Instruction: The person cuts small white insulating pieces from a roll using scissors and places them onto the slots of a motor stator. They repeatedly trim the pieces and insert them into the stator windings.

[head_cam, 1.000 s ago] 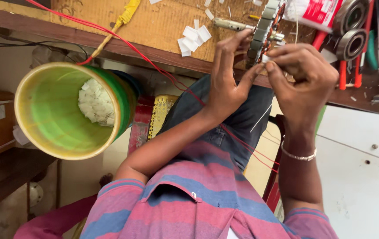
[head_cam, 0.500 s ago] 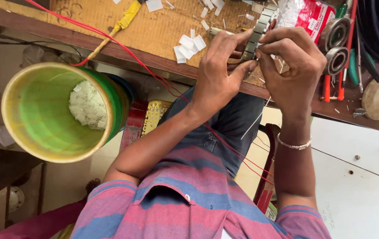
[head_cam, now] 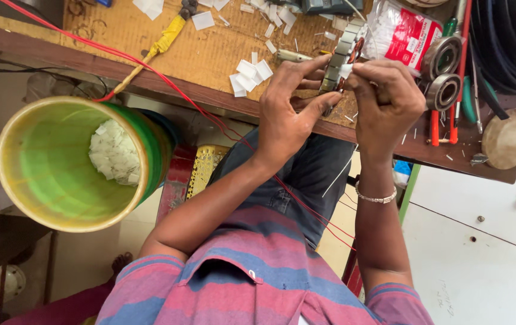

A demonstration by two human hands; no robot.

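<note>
At the workbench edge, both hands close on a laminated motor stator; left hand grips its lower side, right hand pinches at three o'clock; white paper slips lie at nine o'clock, so slot insulating looks unfinished.

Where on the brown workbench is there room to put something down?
The barest patch of the brown wooden workbench lies between the red wire and the yellow-handled tool. It is crowded around the left hand and right hand, with white paper scraps, steel bearing rings and the grey metal stator.
</note>
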